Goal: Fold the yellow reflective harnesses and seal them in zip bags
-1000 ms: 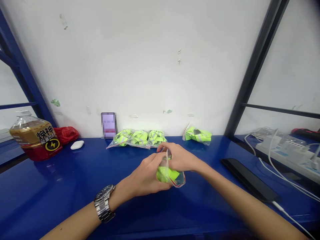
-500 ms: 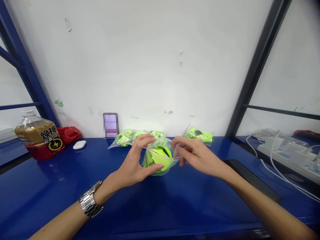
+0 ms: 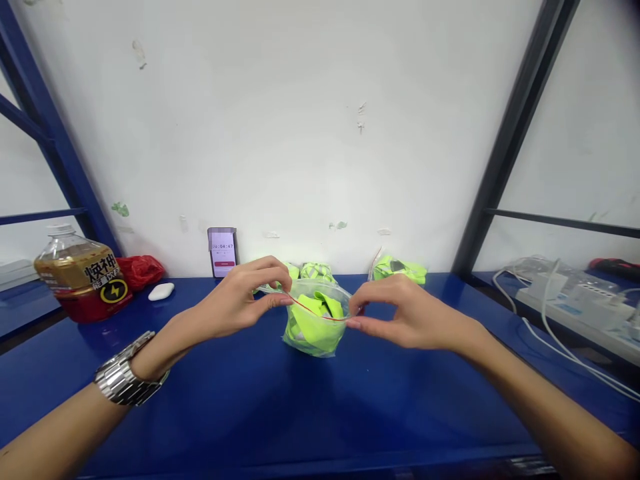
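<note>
The left hand [image 3: 235, 300] and the right hand [image 3: 400, 313] each pinch one end of the red-lined mouth of a small clear plastic zip bag [image 3: 315, 323] stuffed with fluorescent yellow-green fabric, holding it spread open just above the glossy blue tabletop [image 3: 300, 413]. Behind it, along the white wall [image 3: 300, 120], lie more filled bags [image 3: 400, 269] and an upright phone [image 3: 223, 251]; an amber drink bottle [image 3: 83, 280] stands far left.

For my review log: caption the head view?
Both hands pinch a clear zip bag of green fabric open.
</note>
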`<state>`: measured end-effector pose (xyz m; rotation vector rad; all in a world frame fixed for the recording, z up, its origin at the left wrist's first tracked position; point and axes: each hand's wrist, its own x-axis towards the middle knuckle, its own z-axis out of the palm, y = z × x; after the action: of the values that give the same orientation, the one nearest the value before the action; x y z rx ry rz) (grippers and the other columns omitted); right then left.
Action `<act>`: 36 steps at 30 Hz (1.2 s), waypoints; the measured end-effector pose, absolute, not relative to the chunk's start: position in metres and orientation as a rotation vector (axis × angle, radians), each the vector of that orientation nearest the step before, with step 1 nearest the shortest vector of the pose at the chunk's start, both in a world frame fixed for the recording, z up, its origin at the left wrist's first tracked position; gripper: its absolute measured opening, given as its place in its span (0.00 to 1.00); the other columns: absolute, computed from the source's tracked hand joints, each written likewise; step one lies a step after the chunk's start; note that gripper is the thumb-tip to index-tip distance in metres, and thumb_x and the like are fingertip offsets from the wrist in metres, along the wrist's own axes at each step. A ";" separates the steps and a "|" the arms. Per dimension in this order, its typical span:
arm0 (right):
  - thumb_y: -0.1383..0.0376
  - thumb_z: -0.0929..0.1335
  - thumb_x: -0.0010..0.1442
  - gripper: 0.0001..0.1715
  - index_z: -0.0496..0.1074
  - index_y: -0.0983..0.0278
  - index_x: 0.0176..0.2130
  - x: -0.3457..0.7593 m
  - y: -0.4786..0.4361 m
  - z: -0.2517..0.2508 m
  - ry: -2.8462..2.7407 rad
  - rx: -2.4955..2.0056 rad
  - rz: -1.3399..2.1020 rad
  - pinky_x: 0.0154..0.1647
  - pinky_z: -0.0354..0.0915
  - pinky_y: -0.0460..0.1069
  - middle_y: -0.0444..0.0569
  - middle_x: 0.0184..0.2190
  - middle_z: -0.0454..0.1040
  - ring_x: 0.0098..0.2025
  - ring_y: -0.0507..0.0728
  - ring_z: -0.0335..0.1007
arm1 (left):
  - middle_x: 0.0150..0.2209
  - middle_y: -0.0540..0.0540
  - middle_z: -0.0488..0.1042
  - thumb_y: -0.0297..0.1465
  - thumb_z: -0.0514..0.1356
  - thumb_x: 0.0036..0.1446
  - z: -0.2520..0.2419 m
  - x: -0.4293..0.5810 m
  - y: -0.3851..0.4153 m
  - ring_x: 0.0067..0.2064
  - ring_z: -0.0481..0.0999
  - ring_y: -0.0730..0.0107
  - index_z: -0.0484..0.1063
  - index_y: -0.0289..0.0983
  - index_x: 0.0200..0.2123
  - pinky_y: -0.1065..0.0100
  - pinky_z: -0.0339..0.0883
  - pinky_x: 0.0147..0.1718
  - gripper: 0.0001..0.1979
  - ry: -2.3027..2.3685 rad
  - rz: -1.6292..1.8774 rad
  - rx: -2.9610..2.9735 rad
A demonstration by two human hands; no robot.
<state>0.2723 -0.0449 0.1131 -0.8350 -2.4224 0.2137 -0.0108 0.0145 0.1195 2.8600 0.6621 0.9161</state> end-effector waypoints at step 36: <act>0.67 0.62 0.66 0.06 0.66 0.64 0.35 0.282 -0.006 0.084 -2.197 -0.888 -0.272 0.27 0.58 0.46 0.47 0.28 0.71 0.26 0.51 0.65 | 0.32 0.49 0.72 0.33 0.53 0.64 0.109 -0.007 0.030 0.31 0.68 0.74 0.69 0.37 0.37 0.71 0.61 0.29 0.08 0.901 0.951 2.729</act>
<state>0.2825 -0.0061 0.0841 -0.8883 -2.1970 -0.2724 -0.0066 0.0303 0.1091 2.7292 0.9007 0.9513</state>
